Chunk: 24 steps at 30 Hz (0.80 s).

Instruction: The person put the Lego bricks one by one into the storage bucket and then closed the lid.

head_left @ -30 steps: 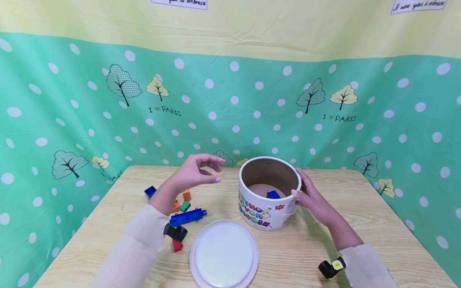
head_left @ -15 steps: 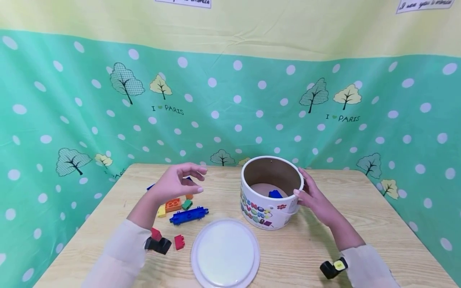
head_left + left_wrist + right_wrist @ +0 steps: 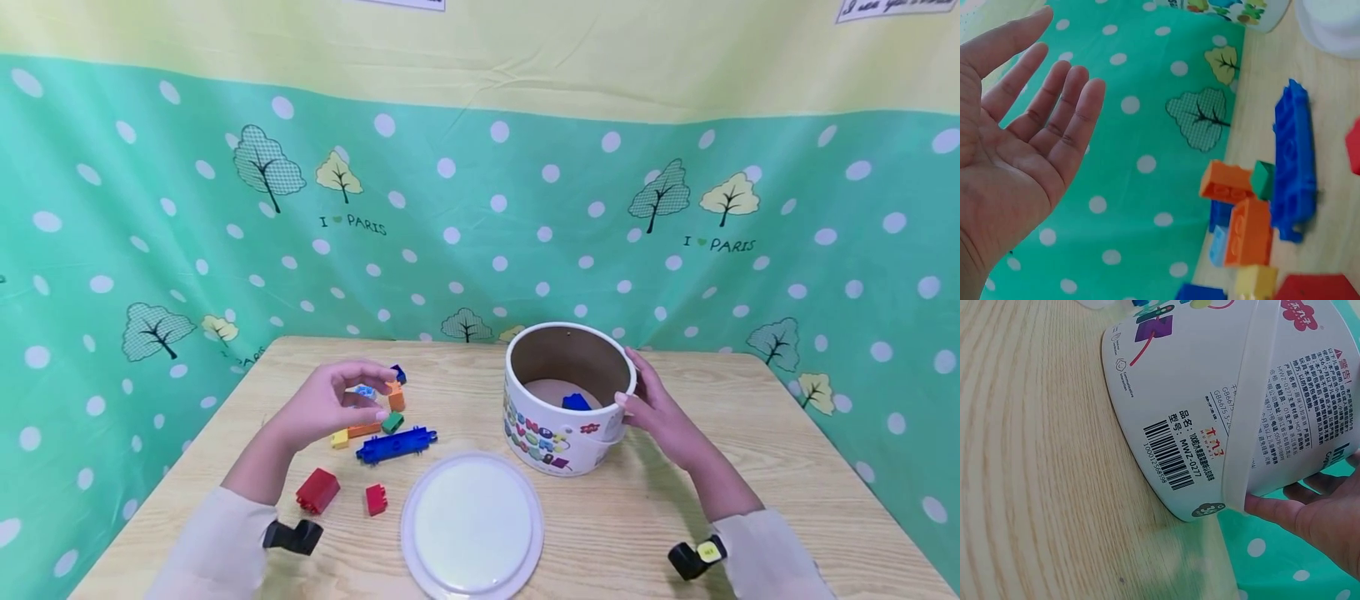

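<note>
My left hand (image 3: 326, 404) hovers over loose toy bricks at the left, fingers loosely bent and nothing in them; the palm faces up in the left wrist view. Near its fingertips are an orange brick (image 3: 395, 397) and a small green brick (image 3: 392, 422). Beside them lie a long blue toy base (image 3: 397, 446) and a yellow brick (image 3: 340, 439). With the right hand (image 3: 660, 417) I hold the right side of a white printed bucket (image 3: 551, 443), thumb at its rim. Inside the bucket rests a blue brick (image 3: 576, 402). The bucket's white handle (image 3: 1254, 394) hangs down its side.
A round white lid (image 3: 472, 525) lies flat in front of the bucket. Nearer me are a larger red brick (image 3: 318, 492) and a small red brick (image 3: 377, 500). A green dotted curtain (image 3: 495, 225) hangs behind the wooden table (image 3: 622, 533).
My left hand has moved left and down, away from the bucket and over the bricks. The red bricks, earlier partly hidden by the arm, now show. The right hand keeps its hold.
</note>
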Motion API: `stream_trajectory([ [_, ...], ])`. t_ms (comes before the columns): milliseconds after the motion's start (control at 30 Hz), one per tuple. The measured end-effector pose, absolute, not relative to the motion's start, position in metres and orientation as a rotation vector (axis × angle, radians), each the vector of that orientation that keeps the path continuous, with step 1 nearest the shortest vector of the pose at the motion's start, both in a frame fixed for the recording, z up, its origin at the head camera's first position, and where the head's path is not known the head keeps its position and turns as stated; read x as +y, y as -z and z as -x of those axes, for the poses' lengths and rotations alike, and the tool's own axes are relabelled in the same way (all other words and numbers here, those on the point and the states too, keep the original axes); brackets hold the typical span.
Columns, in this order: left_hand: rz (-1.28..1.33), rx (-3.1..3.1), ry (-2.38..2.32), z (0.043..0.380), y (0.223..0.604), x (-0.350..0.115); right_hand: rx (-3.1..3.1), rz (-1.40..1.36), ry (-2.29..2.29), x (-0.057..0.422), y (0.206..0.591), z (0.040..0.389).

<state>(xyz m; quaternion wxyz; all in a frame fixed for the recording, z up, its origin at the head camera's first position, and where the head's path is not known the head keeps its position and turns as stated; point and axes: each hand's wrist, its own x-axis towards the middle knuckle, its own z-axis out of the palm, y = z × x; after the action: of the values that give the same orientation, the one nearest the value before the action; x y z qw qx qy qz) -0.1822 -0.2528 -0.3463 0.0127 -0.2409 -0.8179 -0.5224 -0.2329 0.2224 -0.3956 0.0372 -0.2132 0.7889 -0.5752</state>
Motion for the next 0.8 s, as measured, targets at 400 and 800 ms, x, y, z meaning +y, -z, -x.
stream_trajectory([
  [400, 0.724, -2.561, 1.627, 0.161, 0.372, -0.279, 2.414, 0.657, 1.761, 0.223, 0.397, 0.234],
  [800, 0.625, -2.717, 1.561, 0.147, 0.385, -0.301, 2.429, 0.650, 1.742, 0.225, 0.398, 0.234],
])
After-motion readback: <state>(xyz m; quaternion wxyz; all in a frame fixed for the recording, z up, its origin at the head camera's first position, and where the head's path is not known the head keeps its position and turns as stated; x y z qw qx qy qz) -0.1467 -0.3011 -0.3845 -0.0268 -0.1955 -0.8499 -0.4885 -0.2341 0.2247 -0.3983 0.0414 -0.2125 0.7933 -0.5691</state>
